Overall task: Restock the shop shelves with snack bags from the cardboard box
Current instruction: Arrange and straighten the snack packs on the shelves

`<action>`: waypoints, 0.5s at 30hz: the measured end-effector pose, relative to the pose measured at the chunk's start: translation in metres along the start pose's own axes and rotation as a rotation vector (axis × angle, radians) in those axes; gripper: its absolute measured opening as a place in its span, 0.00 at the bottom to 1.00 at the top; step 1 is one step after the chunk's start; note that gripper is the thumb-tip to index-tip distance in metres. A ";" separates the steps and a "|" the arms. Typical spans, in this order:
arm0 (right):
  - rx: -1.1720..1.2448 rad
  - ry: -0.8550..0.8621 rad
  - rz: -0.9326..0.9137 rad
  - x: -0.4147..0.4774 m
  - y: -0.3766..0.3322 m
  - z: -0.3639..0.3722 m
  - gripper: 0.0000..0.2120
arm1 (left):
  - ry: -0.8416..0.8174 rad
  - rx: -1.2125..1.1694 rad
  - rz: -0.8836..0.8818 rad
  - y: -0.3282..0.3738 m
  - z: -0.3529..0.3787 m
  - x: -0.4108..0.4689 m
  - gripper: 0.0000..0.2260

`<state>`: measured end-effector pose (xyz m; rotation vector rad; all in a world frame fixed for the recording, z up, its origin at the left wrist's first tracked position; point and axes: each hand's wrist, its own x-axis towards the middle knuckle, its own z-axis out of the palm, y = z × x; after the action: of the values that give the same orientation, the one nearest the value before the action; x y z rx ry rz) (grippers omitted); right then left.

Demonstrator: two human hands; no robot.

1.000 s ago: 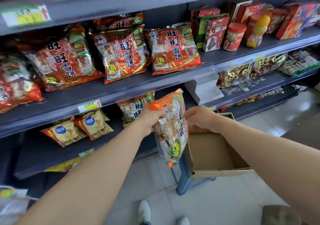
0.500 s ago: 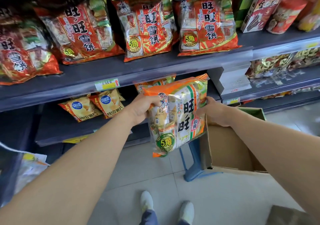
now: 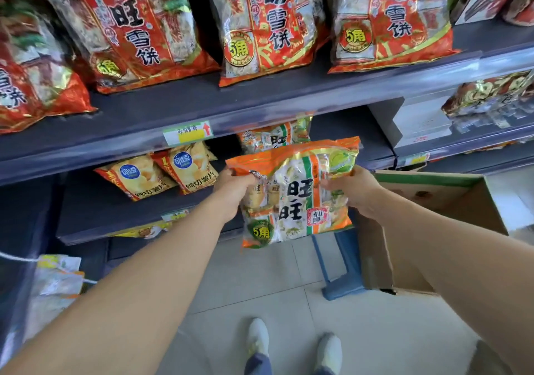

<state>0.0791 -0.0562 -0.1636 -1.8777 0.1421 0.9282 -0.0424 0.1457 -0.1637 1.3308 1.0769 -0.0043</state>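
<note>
An orange-and-white plastic snack bag (image 3: 297, 192) hangs in the air between both hands, in front of the lower dark grey metal shelf (image 3: 95, 210) and just left of the open brown cardboard box (image 3: 433, 201). The bag's long axis runs nearly up and down: the crimped top seam is uppermost, the bottom seam points at the pale tiled floor (image 3: 260, 276), and the printed face is turned toward the camera, so the black characters read upright. The left hand (image 3: 234, 189) grips the bag's upper left edge with curled fingers. The right hand (image 3: 354, 191) grips the right edge, thumb on the front. A matching orange-and-white bag (image 3: 274, 137) stands on the shelf right behind it, beside two yellow crisp bags (image 3: 161, 173). Large red foil bags (image 3: 268, 25) line the shelf above. The box rests on a blue stool (image 3: 338, 264).
</note>
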 end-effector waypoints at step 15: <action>0.128 0.256 -0.326 0.119 0.010 0.045 0.19 | 0.134 -0.022 0.325 -0.035 0.029 0.118 0.13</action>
<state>0.1337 0.0108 -0.2581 -1.8254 0.0450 0.4467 0.0207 0.1785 -0.2684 1.4892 0.9575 0.3420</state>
